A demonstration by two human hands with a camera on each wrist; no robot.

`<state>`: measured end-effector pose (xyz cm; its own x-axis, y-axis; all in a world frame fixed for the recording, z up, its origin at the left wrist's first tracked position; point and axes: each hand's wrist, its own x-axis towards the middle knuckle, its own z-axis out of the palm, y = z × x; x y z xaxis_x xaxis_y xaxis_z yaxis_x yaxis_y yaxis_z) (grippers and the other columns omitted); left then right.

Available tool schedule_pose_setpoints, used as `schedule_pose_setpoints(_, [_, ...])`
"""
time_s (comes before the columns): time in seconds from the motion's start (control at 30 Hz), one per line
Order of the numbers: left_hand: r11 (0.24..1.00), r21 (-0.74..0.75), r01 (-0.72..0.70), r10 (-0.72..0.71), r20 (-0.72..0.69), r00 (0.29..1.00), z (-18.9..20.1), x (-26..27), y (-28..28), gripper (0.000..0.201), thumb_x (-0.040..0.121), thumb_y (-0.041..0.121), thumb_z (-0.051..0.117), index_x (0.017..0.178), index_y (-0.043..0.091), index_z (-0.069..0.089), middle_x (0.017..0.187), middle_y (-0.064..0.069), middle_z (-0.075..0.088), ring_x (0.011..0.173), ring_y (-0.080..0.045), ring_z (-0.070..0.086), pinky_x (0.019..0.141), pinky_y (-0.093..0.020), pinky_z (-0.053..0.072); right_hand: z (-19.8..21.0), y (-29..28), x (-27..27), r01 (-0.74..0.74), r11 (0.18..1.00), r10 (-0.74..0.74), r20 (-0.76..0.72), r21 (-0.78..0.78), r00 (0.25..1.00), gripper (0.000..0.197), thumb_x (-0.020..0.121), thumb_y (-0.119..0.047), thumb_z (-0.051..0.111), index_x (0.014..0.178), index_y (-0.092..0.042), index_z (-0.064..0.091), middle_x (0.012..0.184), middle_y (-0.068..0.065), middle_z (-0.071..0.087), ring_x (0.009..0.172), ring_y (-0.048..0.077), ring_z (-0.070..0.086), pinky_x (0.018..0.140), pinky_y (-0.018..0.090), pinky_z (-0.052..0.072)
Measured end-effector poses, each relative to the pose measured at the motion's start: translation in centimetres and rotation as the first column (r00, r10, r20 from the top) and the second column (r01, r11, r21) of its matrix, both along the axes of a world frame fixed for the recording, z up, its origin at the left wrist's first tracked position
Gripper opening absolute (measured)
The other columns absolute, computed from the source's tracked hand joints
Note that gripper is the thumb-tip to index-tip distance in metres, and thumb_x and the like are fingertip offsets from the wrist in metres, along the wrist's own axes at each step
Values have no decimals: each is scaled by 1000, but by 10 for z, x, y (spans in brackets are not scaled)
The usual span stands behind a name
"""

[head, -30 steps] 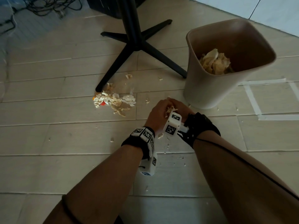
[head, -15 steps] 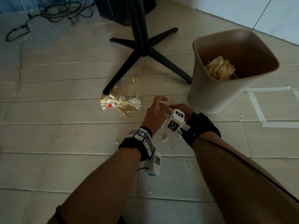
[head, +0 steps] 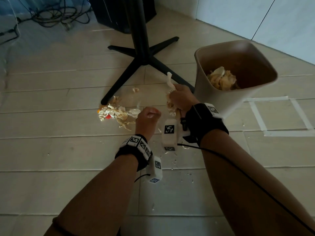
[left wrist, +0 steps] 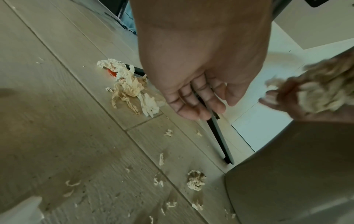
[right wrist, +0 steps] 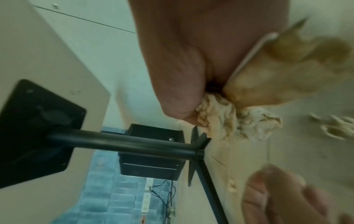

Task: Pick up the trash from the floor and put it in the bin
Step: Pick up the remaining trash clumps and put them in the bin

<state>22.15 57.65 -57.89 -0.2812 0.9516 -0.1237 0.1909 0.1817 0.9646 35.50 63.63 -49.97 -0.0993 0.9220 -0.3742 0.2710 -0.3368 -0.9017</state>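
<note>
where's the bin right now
In the head view the bin stands on the floor at the right, just beyond the right hand, beside a leg of the black stand.

bin point(head: 219, 101) mouth open from above, wad of paper low inside, black table leg point(head: 172, 72) slants down to bin's left wall, right hand point(head: 182, 99) with paper in that gap, bare floor point(head: 68, 150) left of bin beyond scraps pile point(head: 117, 114)

No readable text; only black-white square marker codes on wrist bands point(head: 139, 145).
</note>
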Motion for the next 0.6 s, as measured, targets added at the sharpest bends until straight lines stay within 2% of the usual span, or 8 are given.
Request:
schedule_pose_setpoints(0.1, [999, -47, 17, -14, 52, 999, 0, 3, 1, 20, 62, 39, 61, 75, 23, 60, 86, -1, 66, 99, -30, 65, 90, -37, 52, 36, 1, 5, -18, 992, 14, 36, 123, 999, 44, 94, -6, 43, 137, -13, 50, 101, 13, 64, 74, 19, 63, 59, 30, 52])
schedule_pose_setpoints(0.2, [994, -95, 56, -64, -85, 994, -4, 5, -1, 8, 89, 9, 59, 84, 15, 60, 82, 7, 58, 92, -24, 60, 74, -12, 49, 75, 6, 24, -4, 972, -13, 68, 235, 998, 37, 98, -8, 43, 135, -15, 47, 107, 13, 61, 79, 20, 61, 66, 32, 57])
schedule_pose_setpoints(0.23, [991, -119, 67, -81, -118, 990, -9, 4, -1, 8, 92, 7, 58, 88, 13, 61, 84, 3, 60, 89, -23, 60, 72, -13, 50, 85, 9, 32, 7, 966, -23, 58, 260, 998, 34, 99, -9, 42, 132, -15, 48, 107, 13, 60, 83, 22, 60, 75, 37, 57])
schedule_pose_setpoints(0.27, [986, -143, 80, -98, -117, 988, -15, 2, -1, 5, 91, 10, 60, 90, 14, 63, 87, -2, 64, 87, -24, 63, 76, -22, 54, 94, 12, 42, 34, 961, -43, 28, 274, 999, 29, 99, -9, 41, 126, -17, 49, 105, 13, 58, 85, 24, 59, 79, 39, 55])
schedule_pose_setpoints(0.33, [976, -190, 109, -131, -107, 986, -23, 0, 0, 3, 87, 16, 67, 87, 18, 66, 89, -8, 70, 84, -27, 67, 77, -37, 54, 111, 19, 63, 147, 951, -143, -37, 270, 989, 25, 98, -9, 42, 118, -21, 50, 97, 8, 57, 81, 21, 59, 76, 37, 53])
schedule_pose_setpoints(0.43, [962, -237, 134, -162, -104, 981, -25, 3, 1, 3, 85, 18, 69, 87, 20, 67, 90, -8, 73, 80, -26, 70, 74, -35, 54, 123, 34, 92, 300, 909, -313, -1, 290, 950, 37, 92, -11, 42, 128, -16, 51, 92, -2, 53, 80, 15, 57, 69, 29, 50])
schedule_pose_setpoints(0.53, [957, -237, 167, -200, -121, 972, -24, 5, -3, 4, 85, 19, 66, 85, 22, 67, 84, -2, 72, 73, -17, 69, 69, -28, 54, 123, 44, 110, 345, 896, -382, 87, 279, 920, 49, 76, -21, 39, 123, -20, 49, 121, 13, 56, 107, 31, 61, 84, 41, 56])
schedule_pose_setpoints(0.6, [954, -246, 172, -210, -138, 968, -23, 4, -5, 4, 85, 18, 65, 86, 21, 67, 79, 0, 71, 66, -14, 66, 65, -25, 51, 123, 45, 115, 344, 910, -381, 143, 233, 913, 49, 86, -19, 41, 135, -19, 44, 137, 14, 45, 114, 29, 55, 78, 34, 52])
